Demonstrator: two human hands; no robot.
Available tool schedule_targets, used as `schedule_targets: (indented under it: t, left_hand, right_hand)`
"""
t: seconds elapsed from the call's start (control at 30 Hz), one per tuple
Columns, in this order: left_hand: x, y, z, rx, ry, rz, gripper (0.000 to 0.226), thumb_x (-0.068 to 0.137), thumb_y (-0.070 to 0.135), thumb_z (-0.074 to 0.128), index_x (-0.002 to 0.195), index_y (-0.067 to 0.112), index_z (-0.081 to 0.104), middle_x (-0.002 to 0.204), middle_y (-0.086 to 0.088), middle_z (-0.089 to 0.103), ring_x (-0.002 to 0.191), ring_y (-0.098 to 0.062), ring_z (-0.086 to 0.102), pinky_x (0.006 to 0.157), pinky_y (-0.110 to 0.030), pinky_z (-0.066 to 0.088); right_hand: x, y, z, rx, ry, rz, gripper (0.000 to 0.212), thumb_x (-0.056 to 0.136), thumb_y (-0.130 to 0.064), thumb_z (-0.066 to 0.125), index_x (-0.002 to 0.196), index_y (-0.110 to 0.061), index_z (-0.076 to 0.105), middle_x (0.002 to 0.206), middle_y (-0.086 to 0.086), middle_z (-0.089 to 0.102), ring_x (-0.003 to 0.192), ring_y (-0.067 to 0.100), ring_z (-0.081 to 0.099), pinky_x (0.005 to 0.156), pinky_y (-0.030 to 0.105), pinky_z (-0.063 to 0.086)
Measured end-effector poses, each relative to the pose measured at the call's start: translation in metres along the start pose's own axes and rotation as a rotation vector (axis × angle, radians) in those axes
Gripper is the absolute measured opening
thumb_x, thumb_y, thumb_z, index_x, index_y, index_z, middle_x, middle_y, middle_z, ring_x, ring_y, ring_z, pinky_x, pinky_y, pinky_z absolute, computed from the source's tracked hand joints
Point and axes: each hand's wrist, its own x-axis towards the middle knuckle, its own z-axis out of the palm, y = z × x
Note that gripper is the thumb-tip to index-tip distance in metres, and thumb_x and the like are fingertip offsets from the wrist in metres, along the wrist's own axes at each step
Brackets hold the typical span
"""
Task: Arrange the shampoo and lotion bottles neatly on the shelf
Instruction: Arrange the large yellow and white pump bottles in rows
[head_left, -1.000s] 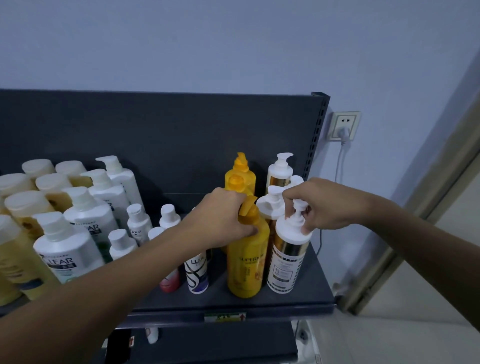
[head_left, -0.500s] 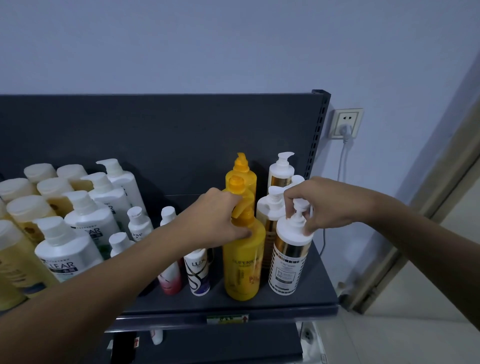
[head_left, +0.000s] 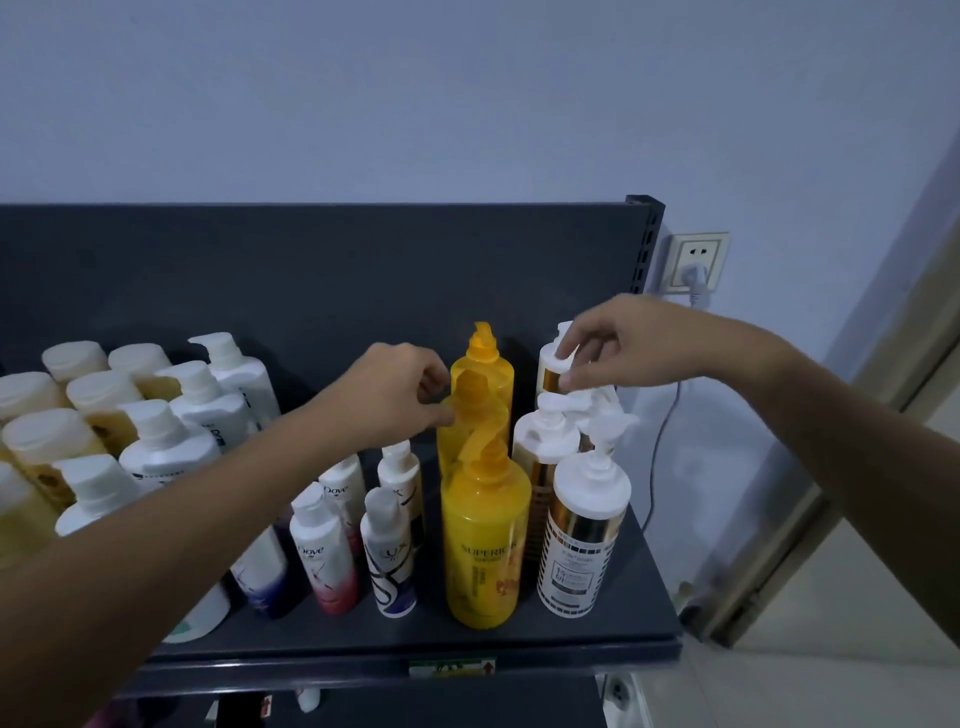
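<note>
— Where is the left hand (head_left: 395, 397)?
— Over the shelf (head_left: 519, 642), at the row of three yellow bottles. Its fingers (head_left: 435, 375) are curled, and thumb and forefinger pinch the orange pump of the middle yellow bottle (head_left: 475, 415). That bottle stands upright between the front yellow bottle (head_left: 485, 540) and the rear yellow bottle (head_left: 483, 364).
— And the right hand (head_left: 628, 340)?
— Further back, at the shelf's right end. Its fingers (head_left: 574, 340) are drawn together on the white pump of the rear white-and-gold bottle (head_left: 551, 371), close to the dark back panel.
— The others in that row?
— The front white-and-gold bottle (head_left: 582, 540) stands free, just beside the front yellow one. More white pumps crowd between it and the hand.
— Left of the yellow row?
— Small Dove bottles (head_left: 324, 553), then larger white and cream-capped ones, partly behind the left forearm.
</note>
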Motion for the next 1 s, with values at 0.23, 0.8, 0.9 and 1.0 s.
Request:
schedule_targets:
  t: [0.23, 0.8, 0.9, 1.0]
  left_hand:
    - [0.033, 0.008, 0.028, -0.06, 0.014, -0.091, 0.063, 0.081, 0.047, 0.083, 0.133, 0.02, 0.059, 0.111, 0.004, 0.066, 0.095, -0.012, 0.062, 0.067, -0.02, 0.048]
    - [0.043, -0.001, 0.037, -0.062, 0.027, -0.054, 0.045, 0.077, 0.048, 0.085, 0.103, 0.026, 0.056, 0.091, 0.009, 0.059, 0.083, -0.01, 0.058, 0.06, -0.019, 0.04]
    - [0.042, -0.003, 0.039, -0.057, 0.032, -0.062, 0.052, 0.076, 0.049, 0.086, 0.112, 0.021, 0.061, 0.097, 0.005, 0.063, 0.087, -0.013, 0.062, 0.064, -0.022, 0.045]
    - [0.043, -0.003, 0.04, -0.069, 0.036, -0.045, 0.042, 0.076, 0.048, 0.086, 0.099, 0.022, 0.061, 0.089, 0.005, 0.062, 0.081, -0.012, 0.061, 0.061, -0.021, 0.043]
  right_hand:
    - [0.035, -0.004, 0.037, -0.163, -0.219, -0.052, 0.038, 0.081, -0.047, 0.081, 0.112, -0.026, 0.075, 0.102, -0.011, 0.07, 0.087, 0.01, 0.069, 0.076, 0.031, 0.06]
    - [0.032, -0.007, 0.029, -0.08, -0.18, 0.105, 0.033, 0.082, -0.055, 0.077, 0.097, -0.026, 0.077, 0.08, -0.007, 0.077, 0.066, 0.01, 0.076, 0.07, 0.027, 0.062]
    - [0.026, 0.003, 0.011, 0.035, 0.048, 0.118, 0.027, 0.087, -0.052, 0.073, 0.098, -0.027, 0.077, 0.081, -0.008, 0.077, 0.07, 0.01, 0.076, 0.074, 0.03, 0.062]
    - [0.026, 0.022, 0.006, -0.103, 0.104, 0.144, 0.031, 0.088, -0.037, 0.077, 0.116, -0.023, 0.075, 0.102, -0.005, 0.073, 0.092, 0.014, 0.07, 0.086, 0.032, 0.057]
